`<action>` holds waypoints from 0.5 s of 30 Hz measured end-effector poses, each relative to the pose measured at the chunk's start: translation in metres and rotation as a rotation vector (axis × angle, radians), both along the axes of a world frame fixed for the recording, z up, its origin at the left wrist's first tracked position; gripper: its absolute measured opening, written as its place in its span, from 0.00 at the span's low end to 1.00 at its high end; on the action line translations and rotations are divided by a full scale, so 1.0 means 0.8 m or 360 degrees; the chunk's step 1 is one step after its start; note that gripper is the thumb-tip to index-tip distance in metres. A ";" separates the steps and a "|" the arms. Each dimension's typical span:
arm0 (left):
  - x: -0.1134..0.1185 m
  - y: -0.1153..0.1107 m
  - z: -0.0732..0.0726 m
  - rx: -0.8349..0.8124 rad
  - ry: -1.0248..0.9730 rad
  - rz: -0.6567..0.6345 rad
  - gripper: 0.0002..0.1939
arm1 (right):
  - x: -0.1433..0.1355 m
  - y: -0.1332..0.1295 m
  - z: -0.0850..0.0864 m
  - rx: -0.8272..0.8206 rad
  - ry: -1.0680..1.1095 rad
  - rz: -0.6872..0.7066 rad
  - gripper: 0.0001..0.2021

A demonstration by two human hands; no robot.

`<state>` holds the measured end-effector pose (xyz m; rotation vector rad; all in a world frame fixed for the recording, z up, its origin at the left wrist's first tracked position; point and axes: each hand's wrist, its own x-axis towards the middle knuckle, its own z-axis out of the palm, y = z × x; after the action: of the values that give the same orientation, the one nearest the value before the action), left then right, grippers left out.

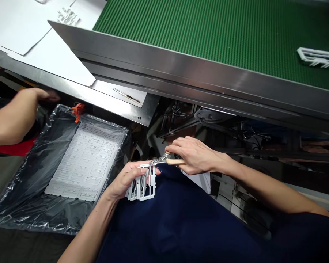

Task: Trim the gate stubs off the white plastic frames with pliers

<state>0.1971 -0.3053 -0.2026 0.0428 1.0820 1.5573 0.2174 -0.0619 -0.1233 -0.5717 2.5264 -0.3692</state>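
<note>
My left hand [127, 178] is closed around white plastic frames [148, 188], a few slatted pieces held together above my lap. In my right hand [194, 155] is a pair of nippers [175, 161] with pale yellow handles. Their metal jaws meet the upper edge of the frames, near my left fingertips. Whether the jaws are fully closed is too small to make out.
A green ribbed conveyor belt [197, 29] with a metal side rail runs across the top, carrying one white frame [318, 57]. At left stands a plastic-lined bin [22, 204] holding a sheet of white parts [82, 164]. A co-worker's arm [13, 117] reaches beside it. A tweezer-like tool [127, 96] lies on the table.
</note>
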 end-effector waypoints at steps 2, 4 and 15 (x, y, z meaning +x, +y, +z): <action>0.000 0.001 0.000 0.0012 0.0006 -0.0003 0.20 | -0.002 0.000 0.003 0.0007 0.0001 0.0035 0.16; 0.000 0.002 0.001 0.0022 0.0011 -0.0001 0.19 | -0.005 0.001 0.005 0.0023 0.0007 0.0067 0.15; -0.001 0.000 0.001 0.0034 0.0071 -0.0093 0.19 | -0.012 0.003 0.013 -0.0018 -0.0065 0.0099 0.08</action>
<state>0.1960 -0.3053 -0.2015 0.1230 1.0897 1.5218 0.2077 -0.0594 -0.1131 -0.6391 2.4629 -0.3692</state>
